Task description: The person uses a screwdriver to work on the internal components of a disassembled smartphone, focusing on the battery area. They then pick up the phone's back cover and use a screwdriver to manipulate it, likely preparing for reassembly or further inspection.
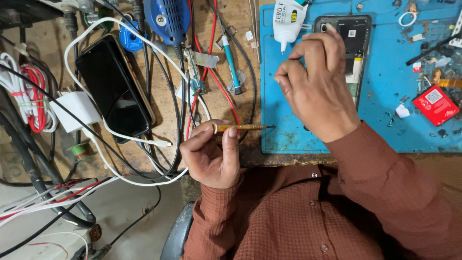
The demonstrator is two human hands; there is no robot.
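Note:
My left hand grips a small screwdriver with a golden-brown handle, held level with its tip pointing right toward the blue work mat. My right hand hovers over the mat with thumb and forefinger pinched together; whether something tiny sits between them I cannot tell. Beneath and behind that hand lies an opened phone with its back off and its inner parts showing, partly hidden by the hand.
A black phone lies on the wooden bench among white, red and black cables, beside a white charger. A white glue bottle, tweezers, a teal-handled tool, a blue rotary tool and a red battery lie about.

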